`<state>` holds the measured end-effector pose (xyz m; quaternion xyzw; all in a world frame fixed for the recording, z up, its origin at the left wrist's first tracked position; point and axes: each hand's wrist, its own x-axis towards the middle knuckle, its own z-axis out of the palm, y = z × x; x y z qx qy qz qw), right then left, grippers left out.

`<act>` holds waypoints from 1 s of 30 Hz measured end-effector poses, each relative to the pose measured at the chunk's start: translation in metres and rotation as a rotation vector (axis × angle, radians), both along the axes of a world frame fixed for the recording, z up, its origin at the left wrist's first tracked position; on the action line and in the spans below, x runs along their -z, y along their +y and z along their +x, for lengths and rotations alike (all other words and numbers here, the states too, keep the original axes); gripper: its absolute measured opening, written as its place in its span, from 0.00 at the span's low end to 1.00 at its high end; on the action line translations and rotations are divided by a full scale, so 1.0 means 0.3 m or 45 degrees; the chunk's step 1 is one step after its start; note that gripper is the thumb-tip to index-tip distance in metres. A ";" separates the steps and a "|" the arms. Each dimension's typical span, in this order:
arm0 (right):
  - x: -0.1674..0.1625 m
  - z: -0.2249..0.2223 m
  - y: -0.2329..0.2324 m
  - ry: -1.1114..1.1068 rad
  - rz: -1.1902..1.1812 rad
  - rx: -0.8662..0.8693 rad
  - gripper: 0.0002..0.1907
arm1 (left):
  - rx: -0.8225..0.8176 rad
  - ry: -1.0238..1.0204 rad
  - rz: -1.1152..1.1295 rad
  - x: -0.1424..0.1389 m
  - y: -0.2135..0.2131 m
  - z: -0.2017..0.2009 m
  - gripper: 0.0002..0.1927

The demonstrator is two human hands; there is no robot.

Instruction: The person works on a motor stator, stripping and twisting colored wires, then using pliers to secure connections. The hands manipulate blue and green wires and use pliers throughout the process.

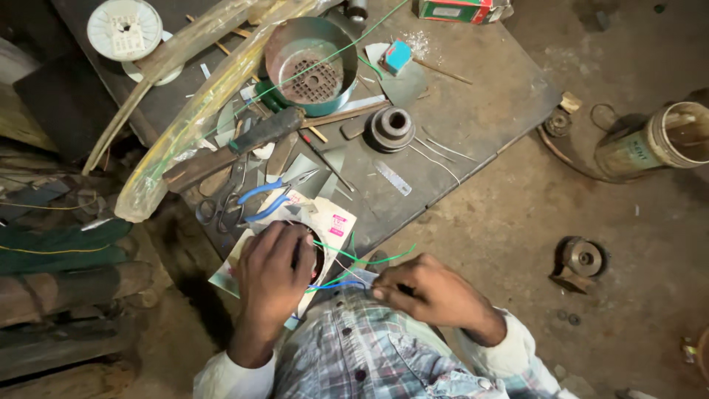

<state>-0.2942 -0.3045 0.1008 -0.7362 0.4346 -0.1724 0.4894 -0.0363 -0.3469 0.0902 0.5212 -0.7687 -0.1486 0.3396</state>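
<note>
Left hand (275,267) clamps round coil part (314,255) lower centre, steadying it on bench (473,111); right hand (428,290) pinches green and blue wires (347,270), keeping leads taut. Pliers (277,193) above.

Green wire (369,260) and blue wire (332,285); pliers (269,199) blue-handled; shirt (362,355) plaid blue-white; surface (473,103) dark grey; spool (124,29) white.

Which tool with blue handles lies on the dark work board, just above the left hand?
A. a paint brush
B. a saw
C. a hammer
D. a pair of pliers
D: the blue-handled pliers lie beside the scissors, just above the left hand.
</note>
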 end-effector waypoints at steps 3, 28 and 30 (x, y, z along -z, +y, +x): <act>0.007 0.015 0.025 0.191 0.125 0.028 0.12 | 0.071 -0.040 0.040 -0.006 -0.007 0.032 0.04; -0.010 0.478 -0.004 0.814 -0.799 0.430 0.21 | 0.144 0.136 0.065 0.030 -0.004 0.159 0.06; 0.003 0.480 -0.006 0.802 -0.826 0.443 0.21 | 0.147 0.122 0.083 0.031 -0.007 0.162 0.06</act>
